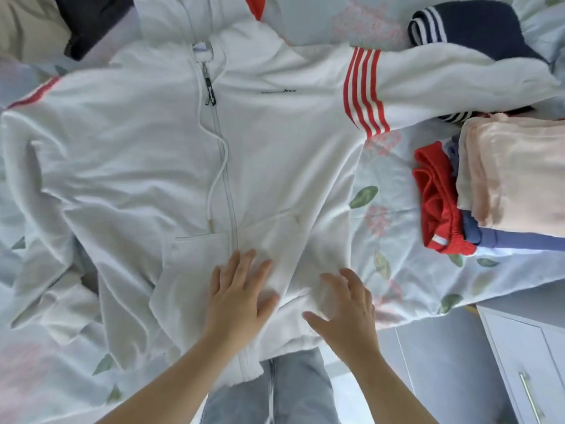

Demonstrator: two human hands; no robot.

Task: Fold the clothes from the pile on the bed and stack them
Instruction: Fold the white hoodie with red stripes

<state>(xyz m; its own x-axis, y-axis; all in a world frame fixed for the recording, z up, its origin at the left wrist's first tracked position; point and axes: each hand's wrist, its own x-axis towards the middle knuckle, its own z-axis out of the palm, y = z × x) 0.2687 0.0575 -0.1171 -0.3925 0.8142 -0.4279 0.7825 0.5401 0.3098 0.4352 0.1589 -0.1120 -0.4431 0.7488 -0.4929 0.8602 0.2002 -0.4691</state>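
Observation:
A white zip-up hooded jacket (146, 154) with red sleeve stripes lies front up, spread across the bed. Its right sleeve reaches toward the far right, its left sleeve is crumpled at the left. My left hand (241, 292) lies flat with straight fingers on the jacket's lower front, just right of the zipper. My right hand (348, 304) rests flat beside it on the hem area near the bed's edge. A stack of folded clothes (519, 179) sits at the right, a pale peach piece on top, with red and blue pieces under it.
A floral bedsheet (382, 240) covers the bed. A dark navy garment with white stripes (477, 26) lies at the back right. Dark and beige clothes (61, 22) sit at the back left. A grey cabinet with a handle (526, 377) stands at lower right.

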